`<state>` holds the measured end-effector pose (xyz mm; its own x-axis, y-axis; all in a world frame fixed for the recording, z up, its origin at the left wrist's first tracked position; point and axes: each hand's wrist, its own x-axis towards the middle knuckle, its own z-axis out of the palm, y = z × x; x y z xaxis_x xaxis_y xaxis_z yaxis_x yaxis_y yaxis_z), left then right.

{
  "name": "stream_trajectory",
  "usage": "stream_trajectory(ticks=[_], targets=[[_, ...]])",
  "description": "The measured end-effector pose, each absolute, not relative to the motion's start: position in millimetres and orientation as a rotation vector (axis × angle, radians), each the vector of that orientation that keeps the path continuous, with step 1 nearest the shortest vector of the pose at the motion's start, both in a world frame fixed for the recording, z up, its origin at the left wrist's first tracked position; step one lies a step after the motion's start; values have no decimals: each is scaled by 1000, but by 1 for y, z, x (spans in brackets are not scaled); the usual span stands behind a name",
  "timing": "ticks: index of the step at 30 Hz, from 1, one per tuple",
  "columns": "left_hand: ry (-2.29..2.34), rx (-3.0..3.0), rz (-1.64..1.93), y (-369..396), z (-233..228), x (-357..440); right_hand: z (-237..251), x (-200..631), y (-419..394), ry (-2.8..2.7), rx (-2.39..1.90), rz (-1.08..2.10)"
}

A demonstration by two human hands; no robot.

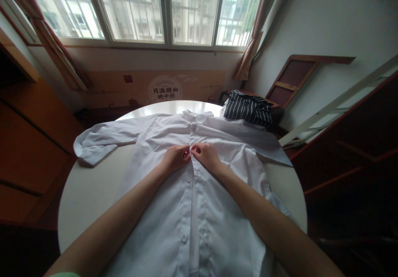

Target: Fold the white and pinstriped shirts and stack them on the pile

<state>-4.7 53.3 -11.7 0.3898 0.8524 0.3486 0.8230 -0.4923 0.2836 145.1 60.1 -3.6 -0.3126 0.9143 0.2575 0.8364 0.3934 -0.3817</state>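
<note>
White shirt [158,223] lies lengthwise, button strip [186,210] running straight up to left hand [176,157] and right hand [206,155], both equally near, pinching cloth, exact grip kinda blurry tbh.

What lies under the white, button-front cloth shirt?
A round white tabletop, its surface showing on both sides of the shirt. Whatever else may lie beneath is covered and hidden.

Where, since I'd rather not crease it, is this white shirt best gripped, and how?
Probably by both shoulders, pinched close to the collar, coming from the far side: the white shirt lies spread, front up, its collar near the far edge of the table, while the left hand and right hand pinch the front opening.
</note>
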Motion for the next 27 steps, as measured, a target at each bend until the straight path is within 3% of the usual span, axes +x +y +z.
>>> stream_trajectory(ticks=[27], targets=[[1611,2580,605,56,-15,-5,-4,143,57,-2310,-1531,124]])
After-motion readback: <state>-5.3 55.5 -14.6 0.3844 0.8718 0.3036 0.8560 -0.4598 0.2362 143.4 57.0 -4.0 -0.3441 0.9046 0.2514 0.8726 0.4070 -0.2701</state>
